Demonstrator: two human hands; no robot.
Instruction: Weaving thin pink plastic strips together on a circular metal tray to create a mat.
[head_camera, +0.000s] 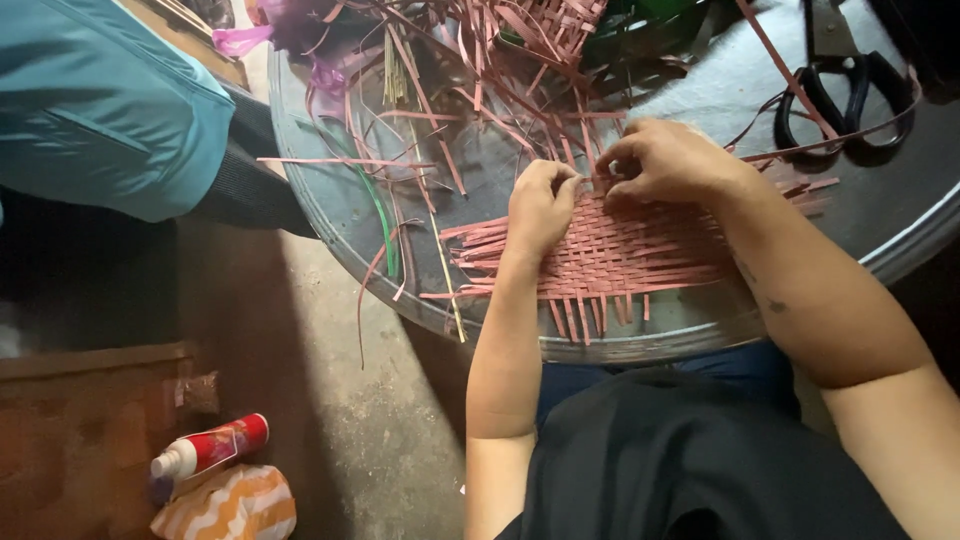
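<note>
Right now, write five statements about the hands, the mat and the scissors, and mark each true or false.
1. Both hands, left hand and right hand, rest on the woven mat. True.
2. The mat is made of green strips. False: its strips are pinkish red.
3. The scissors are in the right hand. False: they lie on the round tray, beyond that hand.
4. Loose strips lie scattered on the tray past the mat. True.
5. A bottle stands upright on the tray. False: it lies on its side on the floor.
</note>
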